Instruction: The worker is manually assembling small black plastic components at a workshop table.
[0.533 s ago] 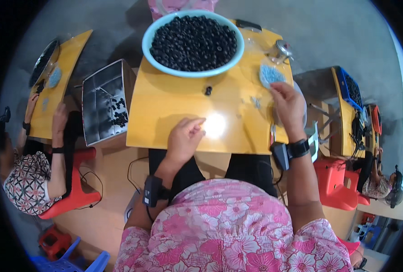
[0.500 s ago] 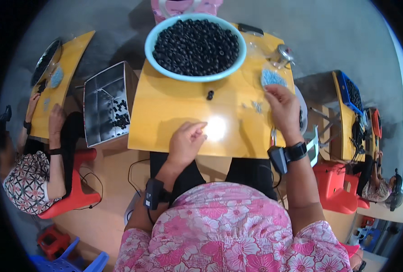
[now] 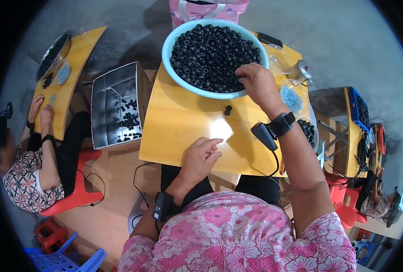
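Note:
A light-blue basin (image 3: 167,64) heaped with small black rings (image 3: 210,54) stands at the far side of the yellow table (image 3: 174,122). My right hand (image 3: 260,86) reaches over its right rim, fingertips bent down among the rings and closed on one, which they partly hide. Close to the front edge, my left hand (image 3: 200,158) hovers with its index finger stretched and thumb apart, nothing visible between them. Between the hands and the basin lies a joined pair of black pieces (image 3: 228,110). Small light-blue pieces (image 3: 291,99) fill a clear dish to the right.
A lidded metal cup (image 3: 303,70) and a dark flat case (image 3: 270,40) stand at the far right. Left of the table, an open box (image 3: 106,113) holds several black pieces. A co-worker (image 3: 33,177) sits at another table. A cable hangs from my right wrist device.
My right hand has moved from beside the light-blue pieces up and left to the basin. My left hand's finger and thumb have parted. The whole view has shifted slightly.

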Demonstrator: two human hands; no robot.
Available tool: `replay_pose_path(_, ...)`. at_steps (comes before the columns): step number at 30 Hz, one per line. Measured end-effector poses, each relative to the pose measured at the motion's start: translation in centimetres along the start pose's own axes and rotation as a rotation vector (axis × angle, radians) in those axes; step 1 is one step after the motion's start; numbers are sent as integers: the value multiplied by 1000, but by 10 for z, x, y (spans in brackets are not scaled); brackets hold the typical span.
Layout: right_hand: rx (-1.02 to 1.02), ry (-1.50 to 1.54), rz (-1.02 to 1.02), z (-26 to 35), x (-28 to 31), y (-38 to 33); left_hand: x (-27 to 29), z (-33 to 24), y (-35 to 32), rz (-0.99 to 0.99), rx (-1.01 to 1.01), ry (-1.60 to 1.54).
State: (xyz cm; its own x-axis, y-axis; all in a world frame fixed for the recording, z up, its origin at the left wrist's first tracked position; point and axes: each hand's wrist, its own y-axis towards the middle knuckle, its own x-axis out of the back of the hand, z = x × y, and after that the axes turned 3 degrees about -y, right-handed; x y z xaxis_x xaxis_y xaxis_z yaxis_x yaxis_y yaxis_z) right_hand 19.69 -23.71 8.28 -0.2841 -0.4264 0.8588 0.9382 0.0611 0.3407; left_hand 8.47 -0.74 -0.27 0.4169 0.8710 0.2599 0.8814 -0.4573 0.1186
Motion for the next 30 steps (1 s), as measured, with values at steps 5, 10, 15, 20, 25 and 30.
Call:
replay_pose_path(5,-68,29,33,-16,-6,11,3,-8,2,44,62,19)
replay_pose_path(10,-246,340,99,-11,-8,17,4,-8,1,13,85,-38)
replay_pose_path(15,-82,440,214,0,-17,24,3,-12,3,26,100,-15)
replay_pose_path(20,-41,512,241,17,-25,29,1,-9,1,34,116,23)
replay_pose_path(25,-72,558,299,15,-34,37,-2,-12,4,38,126,16)
replay_pose_path(30,-78,518,298,16,-47,40,-2,-12,0,40,136,5)
